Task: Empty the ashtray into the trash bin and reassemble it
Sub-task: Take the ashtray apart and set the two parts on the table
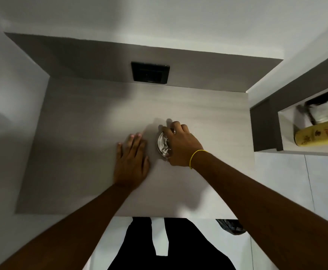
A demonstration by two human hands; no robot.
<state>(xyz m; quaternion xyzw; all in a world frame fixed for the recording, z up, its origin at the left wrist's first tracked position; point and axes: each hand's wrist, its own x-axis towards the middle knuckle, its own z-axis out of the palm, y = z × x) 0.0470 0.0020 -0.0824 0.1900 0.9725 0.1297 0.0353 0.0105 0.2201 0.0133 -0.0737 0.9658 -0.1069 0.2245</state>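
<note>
Forearms: both reach forward from the bottom edge, nearest to the camera.
Table (81, 152): a pale top in a wall niche, the largest surface.
Left hand (131, 162): lies flat and open on the table, holds nothing.
Right hand (180, 145): fingers curled over the ashtray (162, 146), closed on its rim.
Ashtray: on the table, just beside the left hand; seems to be glass, so probably heavy, slippery and fragile. Better to take it by the rim.
Around: black wall plate (150, 73), yellow bottle (319, 133) on a side shelf.
Trash bin: perhaps the dark bag (230, 227) below the table edge; I cannot tell.
In the way: nothing near.
</note>
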